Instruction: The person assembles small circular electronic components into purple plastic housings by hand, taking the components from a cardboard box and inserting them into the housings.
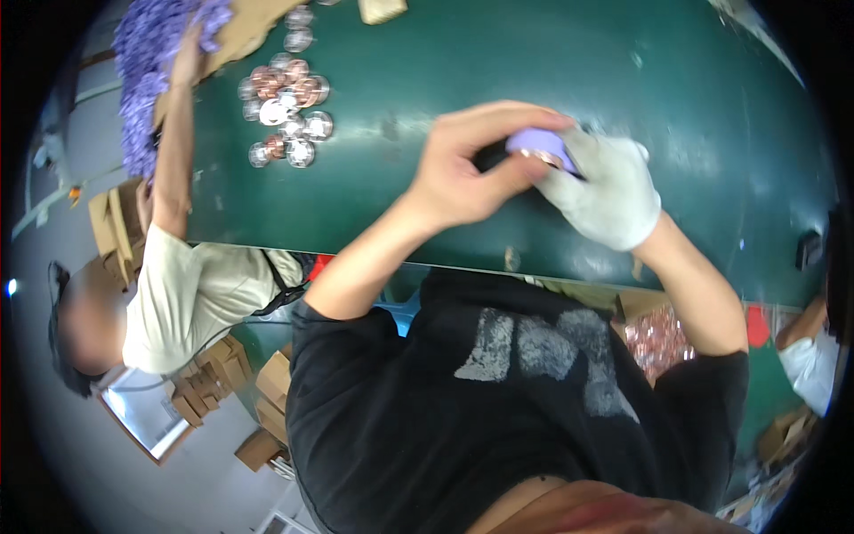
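The purple piece sits above the table, between both hands – the bare left hand has its grip curved part-open, thumb and forefinger on the piece's left; the gloved right hand has its grip closed on the right side, fingertips partly hidden.

Held cap-like piece at 1 o'clock is lavender, matching the purple heap at 10 o'clock; work glove at 2 o'clock reads off-white against the dark green tabletop. Round pieces at 11 o'clock mix clear-silver with copper. T-shirt, 5 o'clock: black, mottled pale-grey block print; co-worker's shirt, 9 o'clock: plain cream.
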`<state>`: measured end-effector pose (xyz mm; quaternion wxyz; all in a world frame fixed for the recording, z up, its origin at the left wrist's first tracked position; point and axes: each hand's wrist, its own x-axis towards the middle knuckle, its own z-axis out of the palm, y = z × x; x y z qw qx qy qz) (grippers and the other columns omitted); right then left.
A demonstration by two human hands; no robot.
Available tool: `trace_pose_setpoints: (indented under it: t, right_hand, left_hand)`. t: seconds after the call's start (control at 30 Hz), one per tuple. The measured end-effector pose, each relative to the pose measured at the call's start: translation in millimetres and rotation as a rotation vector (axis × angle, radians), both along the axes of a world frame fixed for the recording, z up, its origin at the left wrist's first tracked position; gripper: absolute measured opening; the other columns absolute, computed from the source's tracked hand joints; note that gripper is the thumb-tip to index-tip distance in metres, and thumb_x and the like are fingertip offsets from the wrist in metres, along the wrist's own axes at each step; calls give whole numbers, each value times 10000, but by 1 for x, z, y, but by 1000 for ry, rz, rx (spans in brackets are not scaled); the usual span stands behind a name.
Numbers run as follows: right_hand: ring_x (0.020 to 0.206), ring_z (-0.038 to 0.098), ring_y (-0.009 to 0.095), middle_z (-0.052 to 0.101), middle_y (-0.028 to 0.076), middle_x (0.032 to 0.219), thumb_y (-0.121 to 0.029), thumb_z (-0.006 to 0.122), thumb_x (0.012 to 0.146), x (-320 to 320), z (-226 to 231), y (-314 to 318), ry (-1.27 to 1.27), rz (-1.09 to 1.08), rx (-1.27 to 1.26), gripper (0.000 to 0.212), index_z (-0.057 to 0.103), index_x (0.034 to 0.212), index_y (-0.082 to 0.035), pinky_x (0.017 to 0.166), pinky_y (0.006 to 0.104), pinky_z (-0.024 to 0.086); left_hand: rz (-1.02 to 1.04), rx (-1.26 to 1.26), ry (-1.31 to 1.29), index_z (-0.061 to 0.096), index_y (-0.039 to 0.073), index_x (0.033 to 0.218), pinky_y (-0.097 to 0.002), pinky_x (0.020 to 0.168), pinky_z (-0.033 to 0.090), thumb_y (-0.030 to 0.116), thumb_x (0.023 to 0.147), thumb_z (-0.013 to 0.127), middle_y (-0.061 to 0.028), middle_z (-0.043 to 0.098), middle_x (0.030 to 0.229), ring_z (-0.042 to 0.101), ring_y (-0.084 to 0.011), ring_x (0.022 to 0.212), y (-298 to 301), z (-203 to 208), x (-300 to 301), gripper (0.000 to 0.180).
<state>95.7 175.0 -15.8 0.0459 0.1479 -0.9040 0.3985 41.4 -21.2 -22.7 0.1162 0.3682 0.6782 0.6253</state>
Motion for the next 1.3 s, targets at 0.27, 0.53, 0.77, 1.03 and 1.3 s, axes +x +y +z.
trace_pose_setpoints:
  t: [0.27, 0.53, 0.77, 1.03, 1.3]
  right_hand:
    - [636, 698, 349, 674, 139, 694, -327, 750, 886, -6, -15, 1, 232, -41, 21, 265, 693, 963, -80, 558, 431, 545]
    - [753, 672, 217, 691, 96, 886, -242, 669, 928, -28, -4, 1, -324, -339, -500, 477, 566, 1345, -36, 773, 350, 553]
    - [860, 717, 296, 720, 107, 944, -158, 685, 911, -13, -10, 8, 51, -325, -261, 344, 623, 1240, -77, 809, 381, 579]
    - [1023, 705, 349, 722, 179, 1116, -180, 625, 929, -21, 3, 7, -47, -265, -159, 265, 691, 1148, -44, 909, 413, 567]
    - [968, 719, 333, 736, 184, 1052, -164, 622, 955, -16, 13, 0, -176, -266, -98, 271, 688, 1181, -29, 904, 397, 547]
  left_hand:
    - [-46, 246, -351, 717, -24, 1106, -358, 984, 525, 23, 901, 728, -158, 695, 1229, 649, -235, 1147, 22, -4, -5, 211]
    - [189, -207, -311, 726, 48, 1092, -242, 664, 489, 305, 1019, 641, 10, 583, 795, 565, -85, 712, 31, 35, -123, 280]
    - [161, 162, -700, 591, -27, 1258, -348, 916, 577, 204, 1057, 563, -138, 689, 1117, 690, -221, 1012, 162, 39, -300, 307]
    - [25, -128, -337, 580, -59, 1296, -329, 796, 583, 88, 994, 560, -176, 744, 1117, 747, -248, 954, 182, 40, -254, 337]
    - [859, -295, 334, 746, 10, 1106, -299, 818, 555, 184, 957, 654, -91, 779, 1000, 715, -148, 888, -104, 55, -291, 247]
